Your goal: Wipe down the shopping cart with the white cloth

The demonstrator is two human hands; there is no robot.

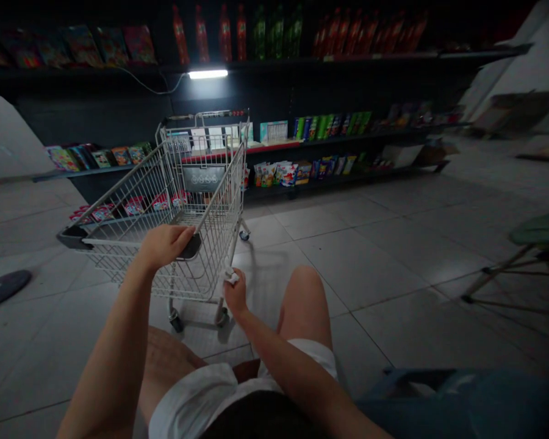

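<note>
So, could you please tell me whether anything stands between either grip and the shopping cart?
Nothing visible separates the left grip from the shopping cart: it rests on the black corner piece. The right grip holds a crumpled white wad beside the cart's near end; whether it directly touches metal is unclear.

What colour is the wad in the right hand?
White; the wad shows best in the head view.

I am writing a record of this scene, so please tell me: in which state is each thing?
Shopping cart: upright on its wheels.
Left hand: laid over the cart's corner; grip unclear.
Right hand: closed on a white wad, beside the cart.
White wad: crumpled.
Lamp: lit.
Red bottles: upright.
Green bottles: upright.
Stool: unfolded.
</note>
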